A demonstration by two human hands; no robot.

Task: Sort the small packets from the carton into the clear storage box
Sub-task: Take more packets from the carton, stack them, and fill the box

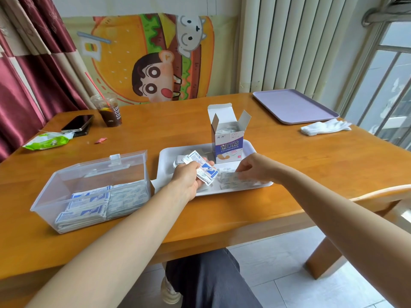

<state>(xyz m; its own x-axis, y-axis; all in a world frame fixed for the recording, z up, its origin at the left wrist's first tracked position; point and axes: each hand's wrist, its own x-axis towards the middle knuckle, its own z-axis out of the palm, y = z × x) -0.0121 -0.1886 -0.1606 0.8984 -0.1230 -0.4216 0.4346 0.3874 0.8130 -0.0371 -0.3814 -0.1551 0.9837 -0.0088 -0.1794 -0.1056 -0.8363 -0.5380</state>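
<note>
Carton point(228, 147): one, open, upright on white tray point(165, 162) | left hand point(186, 177) grips one packet bundle point(206, 170) | right hand point(255, 167) pinches loose packets point(231, 181) on tray | clear storage box point(66, 178): one, two packet rows point(104, 203)

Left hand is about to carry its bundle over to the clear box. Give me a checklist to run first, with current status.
1. Left hand's grip on the bundle of packets: ok, fingers curled round it.
2. Clear storage box lid open: ok, raised at the back.
3. Room in the box: ok, stacked packets fill only its near part.
4. Right hand out of the way: ok, it pinches loose packets on the white tray, away from the box.
5. Carton emptied: not ok, packets seem to show in its open top.
6. Bundle's facing matches the stacks: cannot tell.
</note>
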